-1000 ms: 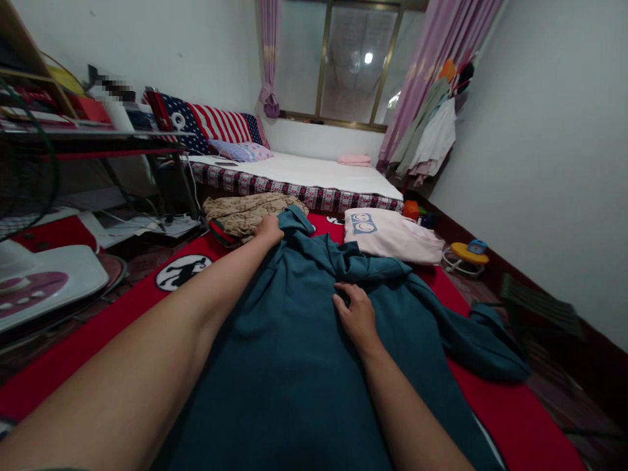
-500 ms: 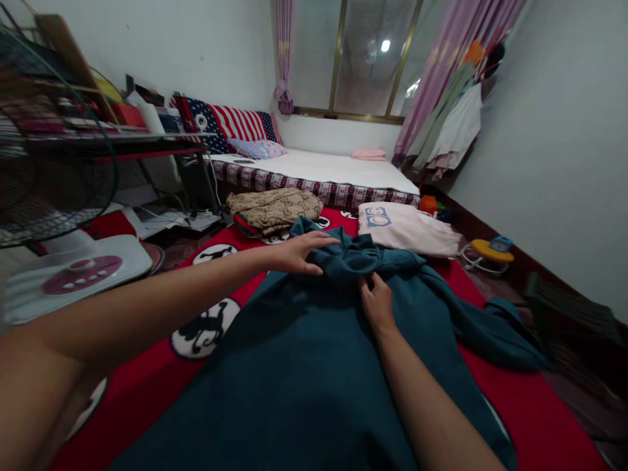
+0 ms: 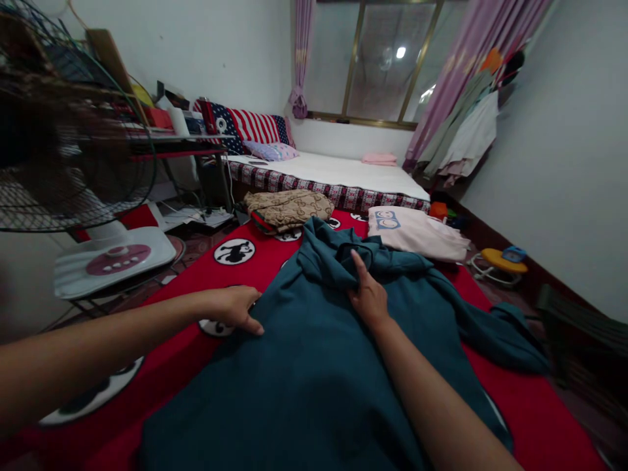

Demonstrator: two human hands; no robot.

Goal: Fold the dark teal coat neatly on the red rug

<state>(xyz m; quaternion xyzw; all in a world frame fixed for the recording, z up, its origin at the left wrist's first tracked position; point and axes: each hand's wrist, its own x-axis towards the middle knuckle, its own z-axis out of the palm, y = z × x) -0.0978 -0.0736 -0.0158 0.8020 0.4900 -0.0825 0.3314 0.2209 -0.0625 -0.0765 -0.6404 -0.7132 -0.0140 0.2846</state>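
Observation:
A dark teal hooded top [image 3: 314, 366] lies spread over a red blanket, its bunched neck end away from me. My left hand [image 3: 238, 309] is at the top's left edge, thumb and fingers apart; the fingertips are partly hidden. On the bunched hood [image 3: 326, 258] rests my right hand [image 3: 371, 299], its index finger stretched forward and the other fingers curled and partly hidden. One sleeve [image 3: 510, 347] stretches out to the right.
Beyond the top lie a folded brown patterned garment [image 3: 289, 208] and a folded pale pink garment [image 3: 417, 234]. A caged fan [image 3: 78, 150] stands on the left, with a white base [image 3: 115, 258]. A yellow stool [image 3: 505, 258] and a dark green chair [image 3: 583, 320] stand right.
My left hand has moved from the bunched hood down and left to the top's edge. My right index finger has straightened out over the hood. The view has shifted slightly left.

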